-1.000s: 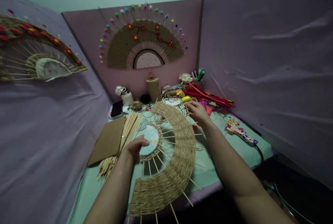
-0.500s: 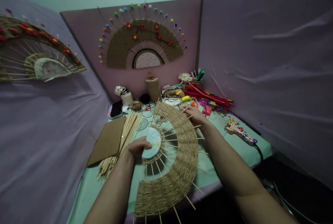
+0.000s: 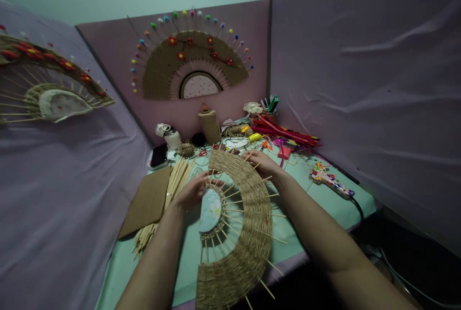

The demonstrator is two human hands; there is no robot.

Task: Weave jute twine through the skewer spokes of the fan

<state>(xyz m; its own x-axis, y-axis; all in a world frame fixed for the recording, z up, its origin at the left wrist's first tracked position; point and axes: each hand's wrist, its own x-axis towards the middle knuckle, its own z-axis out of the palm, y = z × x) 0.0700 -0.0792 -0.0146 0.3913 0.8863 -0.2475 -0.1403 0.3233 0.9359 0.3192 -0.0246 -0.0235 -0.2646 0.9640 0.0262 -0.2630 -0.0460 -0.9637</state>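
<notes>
A half-ring fan woven from twine (image 3: 252,214) stands on its side before me, thin sticks radiating through it and past its outer edge. At its centre is a pale blue half-circle (image 3: 211,210) with a flower print and a twine rim. My right hand (image 3: 261,163) grips the upper outer edge of the woven band, part of its fingers hidden behind. Beside the top of the half-circle, my left hand (image 3: 196,190) has its fingers stretched out and apart, reaching to the inner sticks.
Cardboard (image 3: 146,202) and a bundle of thin sticks (image 3: 178,178) lie at left. A twine spool (image 3: 209,126), phone (image 3: 159,155) and red pipe cleaners (image 3: 284,132) are at the back. A patterned glue gun (image 3: 331,180) lies right. A finished fan (image 3: 156,77) hangs ahead.
My left hand has let go of the half-circle's face and moved up to its top, fingers spreading. The fan has dropped slightly; my right hand stays at its edge.
</notes>
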